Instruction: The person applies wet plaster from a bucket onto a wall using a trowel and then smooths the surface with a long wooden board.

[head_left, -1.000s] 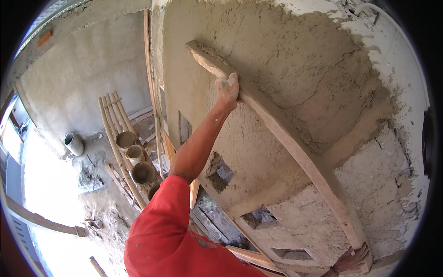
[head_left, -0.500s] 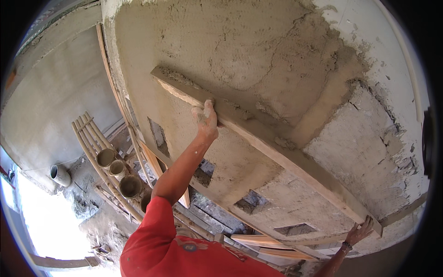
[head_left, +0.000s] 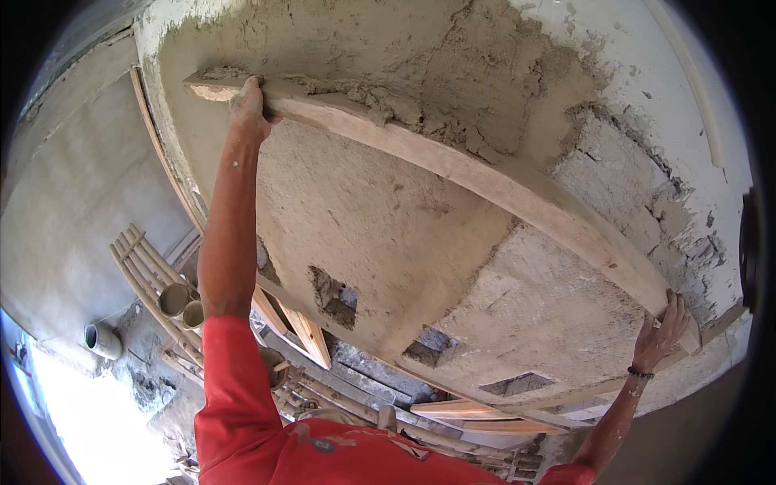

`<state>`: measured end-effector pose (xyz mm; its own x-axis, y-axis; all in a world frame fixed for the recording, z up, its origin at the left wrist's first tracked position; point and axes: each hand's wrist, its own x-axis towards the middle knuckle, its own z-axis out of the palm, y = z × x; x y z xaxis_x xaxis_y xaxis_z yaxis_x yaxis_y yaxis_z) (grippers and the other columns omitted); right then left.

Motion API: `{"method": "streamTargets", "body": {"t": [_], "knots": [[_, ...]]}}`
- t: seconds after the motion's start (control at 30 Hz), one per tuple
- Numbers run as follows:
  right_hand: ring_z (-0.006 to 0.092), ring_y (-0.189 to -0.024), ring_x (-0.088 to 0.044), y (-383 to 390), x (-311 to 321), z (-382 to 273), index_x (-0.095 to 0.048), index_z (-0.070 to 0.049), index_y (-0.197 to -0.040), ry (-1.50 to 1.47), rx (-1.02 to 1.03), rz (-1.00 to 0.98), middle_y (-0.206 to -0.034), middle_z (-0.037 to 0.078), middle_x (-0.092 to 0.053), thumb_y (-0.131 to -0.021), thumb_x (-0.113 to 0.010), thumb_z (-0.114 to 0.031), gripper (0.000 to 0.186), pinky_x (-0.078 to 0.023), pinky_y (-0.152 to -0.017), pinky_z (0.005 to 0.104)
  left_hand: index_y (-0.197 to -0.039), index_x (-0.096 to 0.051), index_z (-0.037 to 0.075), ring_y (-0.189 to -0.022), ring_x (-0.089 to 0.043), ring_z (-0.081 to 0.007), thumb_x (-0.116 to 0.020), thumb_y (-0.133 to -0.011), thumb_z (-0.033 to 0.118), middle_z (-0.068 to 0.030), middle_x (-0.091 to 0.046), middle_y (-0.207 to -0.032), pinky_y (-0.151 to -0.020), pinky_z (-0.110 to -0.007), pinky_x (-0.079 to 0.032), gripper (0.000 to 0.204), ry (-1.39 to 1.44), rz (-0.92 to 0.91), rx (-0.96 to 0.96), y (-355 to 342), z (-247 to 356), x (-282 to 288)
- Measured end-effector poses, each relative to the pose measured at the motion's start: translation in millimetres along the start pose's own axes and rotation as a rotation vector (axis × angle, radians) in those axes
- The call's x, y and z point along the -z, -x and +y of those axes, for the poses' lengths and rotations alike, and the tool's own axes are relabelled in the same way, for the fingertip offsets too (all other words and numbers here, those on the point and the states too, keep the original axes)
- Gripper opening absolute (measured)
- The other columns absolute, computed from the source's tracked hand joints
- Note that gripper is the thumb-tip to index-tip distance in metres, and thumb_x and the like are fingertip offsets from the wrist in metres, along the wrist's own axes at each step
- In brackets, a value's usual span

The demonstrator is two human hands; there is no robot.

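Note:
A long wooden straightedge board (head_left: 440, 159) lies against the freshly plastered wall (head_left: 356, 198), slanting from upper left to lower right. Wet mortar (head_left: 380, 101) is heaped along its upper edge. Near the board's upper left end, my left hand (head_left: 252, 113) is closed around it, arm stretched up. My right hand (head_left: 664, 333), with a dark bracelet at the wrist, grips the lower right end, fingers over the board's face. Below the board, the plaster looks rough and scraped.
Square holes (head_left: 431, 346) open in the lower wall. Down at the left, a bamboo scaffold (head_left: 153, 279) carries round buckets (head_left: 174, 300). A grey pipe piece (head_left: 103, 340) stands beyond it. Wooden frames (head_left: 477, 412) jut below the wall. A pale conduit (head_left: 691, 77) runs at upper right.
The board has moved up the wall, its left end rising most, and more mortar has gathered on its upper edge. My left hand has gone up and left with it; my right hand has risen too.

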<state>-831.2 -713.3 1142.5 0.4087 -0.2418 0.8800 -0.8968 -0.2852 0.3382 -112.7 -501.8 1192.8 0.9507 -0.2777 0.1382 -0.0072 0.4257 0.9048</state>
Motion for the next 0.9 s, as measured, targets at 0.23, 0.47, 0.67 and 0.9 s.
{"method": "streamTargets", "body": {"t": [0.23, 0.47, 0.67, 0.9], "knots": [[0.0342, -0.123, -0.041, 45.7, -6.2, 39.6, -0.048, -0.008, -0.127, 0.017, -0.017, -0.054, -0.127, 0.014, -0.049, -0.085, -0.054, -0.033, 0.049, -0.021, -0.107, 0.0547, -0.106, -0.05, 0.005, -0.068, -0.059, -0.0184, -0.044, -0.091, 0.038, -0.009, -0.058, -0.091, -0.047, -0.033, -0.048, 0.037, 0.06, -0.118, 0.112, 55.4, -41.1, -18.2], [0.0353, -0.124, -0.04, 116.6, -35.3, 80.2, -0.047, -0.005, -0.128, 0.038, 0.022, -0.037, -0.128, 0.017, -0.048, -0.092, -0.036, -0.05, 0.059, -0.021, -0.107, 0.0555, -0.107, -0.05, 0.006, -0.07, -0.061, -0.0159, -0.045, -0.092, 0.036, -0.0085, -0.06, -0.092, -0.045, -0.031, -0.049, 0.034, 0.161, -0.114, 0.06, 127.8, -99.8, -27.8], [0.0375, -0.123, -0.04, 74.3, -20.5, 52.5, -0.046, -0.002, -0.128, -0.034, 0.012, 0.016, -0.128, 0.018, -0.048, -0.093, -0.038, -0.049, 0.06, -0.024, -0.105, 0.0545, -0.102, -0.052, 0.002, -0.055, -0.058, -0.0179, -0.05, -0.089, 0.034, -0.0109, -0.059, -0.081, -0.037, -0.031, -0.045, 0.034, 0.216, -0.132, -0.039, 79.6, -69.6, -23.5], [0.0395, -0.12, -0.042, -9.2, 8.3, 8.7, -0.047, 0.001, -0.126, -0.148, -0.032, 0.056, -0.127, 0.019, -0.049, -0.089, -0.052, -0.036, 0.052, -0.031, -0.101, 0.0482, -0.103, -0.053, 0.008, -0.065, -0.057, -0.02, -0.051, -0.087, 0.034, -0.0102, -0.056, -0.087, -0.042, -0.033, -0.046, 0.031, 0.009, -0.092, -0.088, -2.2, 48.1, -27.9]]}}
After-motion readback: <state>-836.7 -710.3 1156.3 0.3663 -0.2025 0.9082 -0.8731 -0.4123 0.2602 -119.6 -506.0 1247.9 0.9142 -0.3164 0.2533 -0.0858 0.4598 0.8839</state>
